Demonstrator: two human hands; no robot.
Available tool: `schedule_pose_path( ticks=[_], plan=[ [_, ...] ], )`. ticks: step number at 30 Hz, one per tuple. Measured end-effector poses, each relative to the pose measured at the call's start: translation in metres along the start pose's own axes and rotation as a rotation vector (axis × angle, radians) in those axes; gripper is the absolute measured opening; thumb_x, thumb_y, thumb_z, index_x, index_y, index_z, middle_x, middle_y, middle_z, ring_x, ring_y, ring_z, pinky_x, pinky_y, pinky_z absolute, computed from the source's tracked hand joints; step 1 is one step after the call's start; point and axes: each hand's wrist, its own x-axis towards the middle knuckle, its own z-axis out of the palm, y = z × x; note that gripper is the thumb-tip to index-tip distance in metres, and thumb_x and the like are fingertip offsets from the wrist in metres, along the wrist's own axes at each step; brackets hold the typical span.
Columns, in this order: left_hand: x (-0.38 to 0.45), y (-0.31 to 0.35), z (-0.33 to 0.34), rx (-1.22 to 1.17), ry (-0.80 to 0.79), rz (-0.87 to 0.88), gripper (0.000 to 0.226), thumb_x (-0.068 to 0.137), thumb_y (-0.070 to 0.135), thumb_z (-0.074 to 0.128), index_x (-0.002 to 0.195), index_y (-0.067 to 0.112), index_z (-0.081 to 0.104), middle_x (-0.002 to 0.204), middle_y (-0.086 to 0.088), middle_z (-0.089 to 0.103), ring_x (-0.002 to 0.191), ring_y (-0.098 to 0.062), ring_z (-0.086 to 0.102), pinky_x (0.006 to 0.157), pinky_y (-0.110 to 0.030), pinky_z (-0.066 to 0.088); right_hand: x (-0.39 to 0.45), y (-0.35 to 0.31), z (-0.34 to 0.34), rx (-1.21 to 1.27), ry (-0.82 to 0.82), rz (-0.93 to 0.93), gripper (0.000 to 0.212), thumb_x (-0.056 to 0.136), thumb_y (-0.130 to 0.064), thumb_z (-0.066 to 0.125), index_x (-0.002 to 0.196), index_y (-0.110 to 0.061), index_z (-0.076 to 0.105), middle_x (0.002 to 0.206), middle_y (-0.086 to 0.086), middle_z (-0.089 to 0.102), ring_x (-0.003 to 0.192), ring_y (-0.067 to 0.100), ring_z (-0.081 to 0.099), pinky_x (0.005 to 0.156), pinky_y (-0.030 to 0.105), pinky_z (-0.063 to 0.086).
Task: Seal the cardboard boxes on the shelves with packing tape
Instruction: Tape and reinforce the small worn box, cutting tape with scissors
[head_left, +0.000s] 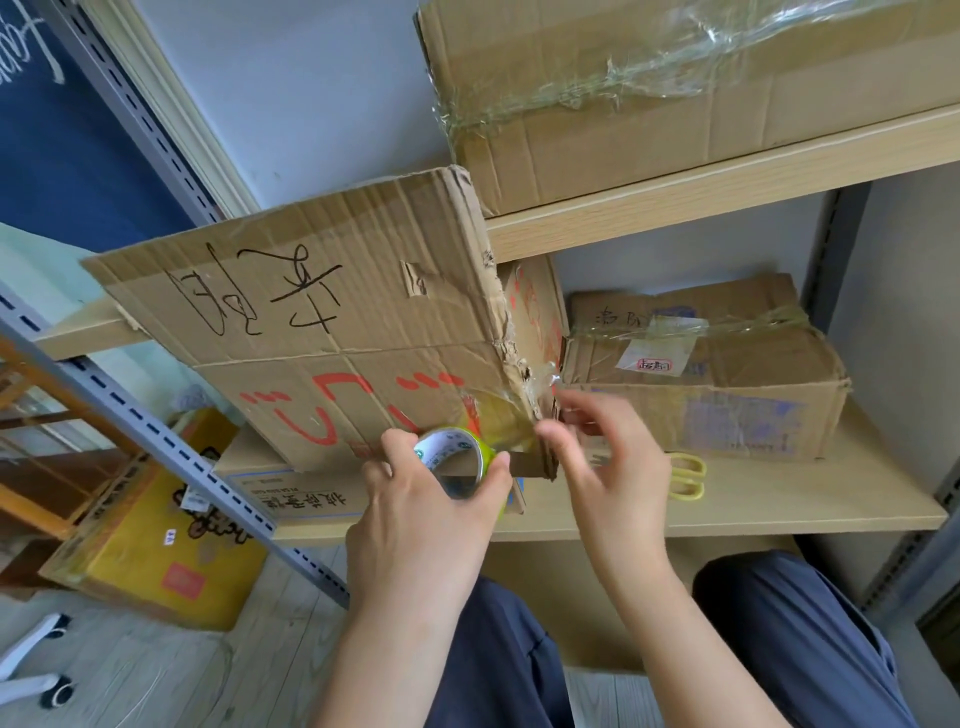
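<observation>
The left hand (415, 499) gripped the tape roll (460, 462), thumb and fingers curled round its rim, holding it against the lower edge of the box (322, 332), probably so the strip fed straight onto the cardboard. The box was tilted out from the lower shelf (753, 499), exposing its torn corner for taping. The right hand (608, 457) pressed loosely curled fingers at that corner, apparently smoothing clear tape there; whether it pinched the tape end could not be told. Scissors (688, 475) lay on the shelf just beside the right hand, within reach for cutting. Two taped boxes (701, 364) sat shelved behind.
</observation>
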Motion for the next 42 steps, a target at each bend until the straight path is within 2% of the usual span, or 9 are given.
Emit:
schedule_pose_path(
  ticks=[5,10,13,18,25,29,34,37,42],
  plan=[
    [-0.002,-0.001,0.004,-0.053,0.027,0.019,0.063,0.076,0.073,0.059,0.101,0.026,0.025,0.093,-0.002,0.06,0.086,-0.033,0.059,0.068,-0.039,0.045,-0.014,0.004,0.03,-0.124,0.151,-0.139,0.022,0.086,-0.033,0.073,0.094,-0.013,0.077,0.083,-0.005,0.07,0.074,0.013,0.064,0.071,0.021,0.049],
    [-0.001,-0.004,0.018,0.045,0.137,0.215,0.046,0.086,0.064,0.047,0.091,0.023,0.068,0.126,-0.01,0.058,0.119,-0.033,0.05,0.095,-0.044,0.047,-0.02,0.001,0.035,-0.178,0.196,-0.131,0.026,0.092,-0.032,0.062,0.091,-0.011,0.077,0.077,-0.003,0.07,0.071,0.016,0.063,0.067,0.021,0.046],
    [-0.006,0.004,0.017,-0.016,0.282,0.282,0.029,0.084,0.047,0.064,0.089,0.021,0.053,0.102,-0.008,0.06,0.101,-0.034,0.056,0.078,-0.042,0.048,-0.019,-0.002,0.033,-0.167,0.166,-0.102,0.022,0.091,-0.03,0.066,0.092,-0.011,0.077,0.078,-0.004,0.069,0.072,0.015,0.063,0.066,0.025,0.047],
    [-0.004,0.016,0.015,0.073,0.041,0.275,0.029,0.098,0.039,0.05,0.117,0.024,0.034,0.086,0.004,0.057,0.094,-0.027,0.064,0.062,-0.031,0.031,-0.017,0.0,0.031,-0.148,0.15,-0.11,0.019,0.089,-0.027,0.067,0.09,-0.011,0.077,0.078,-0.003,0.07,0.073,0.017,0.063,0.067,0.029,0.049],
    [0.026,0.009,0.005,0.378,-0.039,0.391,0.013,0.097,0.024,0.043,0.108,0.023,0.051,0.074,0.0,0.072,0.079,-0.021,0.07,0.073,-0.031,0.052,-0.012,-0.001,0.025,-0.172,0.127,-0.163,0.012,0.086,-0.021,0.077,0.09,-0.01,0.075,0.077,0.001,0.07,0.071,0.02,0.065,0.064,0.035,0.054],
    [0.033,0.009,-0.003,0.348,-0.098,0.422,0.013,0.094,0.024,0.041,0.094,0.024,0.054,0.072,0.0,0.072,0.068,-0.022,0.07,0.07,-0.037,0.057,-0.003,0.015,-0.015,-0.014,-0.027,0.02,0.037,0.093,-0.043,0.055,0.112,-0.016,0.072,0.099,-0.009,0.071,0.088,0.004,0.067,0.079,0.016,0.051],
    [0.036,0.008,-0.003,0.336,-0.103,0.426,0.013,0.092,0.028,0.042,0.09,0.026,0.055,0.07,0.002,0.07,0.067,-0.022,0.07,0.068,-0.039,0.058,0.036,0.124,-0.072,-0.747,-0.315,0.167,0.021,0.093,-0.018,0.064,0.113,-0.011,0.069,0.108,0.008,0.066,0.089,0.032,0.064,0.069,0.034,0.051],
    [0.034,0.012,-0.002,0.319,-0.118,0.415,0.014,0.093,0.028,0.041,0.089,0.026,0.055,0.07,0.002,0.07,0.067,-0.022,0.07,0.068,-0.039,0.058,0.047,0.156,-0.077,-0.861,-0.674,0.23,0.029,0.091,-0.026,0.068,0.116,-0.012,0.065,0.119,0.006,0.063,0.095,0.027,0.063,0.081,0.032,0.051],
    [0.036,0.012,-0.008,0.302,-0.189,0.39,0.014,0.092,0.026,0.04,0.086,0.026,0.053,0.059,0.006,0.069,0.059,-0.011,0.068,0.067,-0.033,0.057,0.051,0.128,-0.084,-1.102,-0.8,0.139,0.022,0.095,-0.038,0.062,0.098,-0.016,0.056,0.095,0.001,0.059,0.077,0.02,0.055,0.067,0.027,0.044]
  ],
)
